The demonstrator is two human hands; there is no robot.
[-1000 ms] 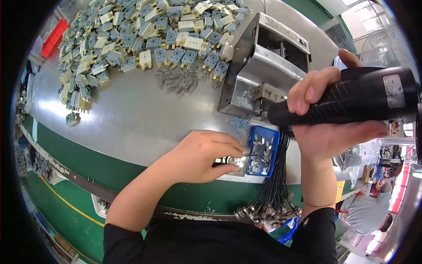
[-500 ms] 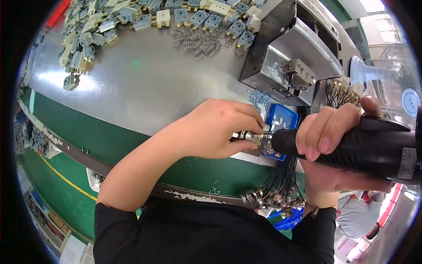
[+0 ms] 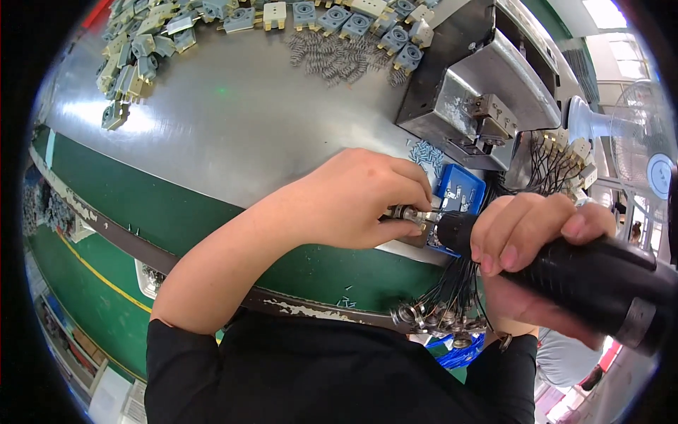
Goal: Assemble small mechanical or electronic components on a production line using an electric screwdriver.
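My left hand (image 3: 374, 194) is closed, thumb and fingers pinching a small metal fitting (image 3: 404, 213) with a rounded, shiny body. Most of the fitting is hidden by the fingers. My right hand (image 3: 526, 237) wraps round a black power screwdriver (image 3: 593, 286), held slanting with its back end low at the right. The screwdriver's nose meets or nearly meets the fitting; the fingertips hide the exact contact. Just behind the nose lies a blue tray (image 3: 479, 185) with small metal pieces in it.
Small screws (image 3: 427, 154) lie beside the tray, near a steel fixture (image 3: 487, 85). Springs (image 3: 328, 60) and grey-and-cream housings (image 3: 353, 27) are heaped at the back. Black wires with round metal ends (image 3: 441, 314) hang over the front edge. A fan (image 3: 639, 127) stands at right.
The screwdriver has tilted, its back end dropping lower, and my right hand has turned with it. My left hand keeps its pinch on the fitting. The whole view has shifted slightly.
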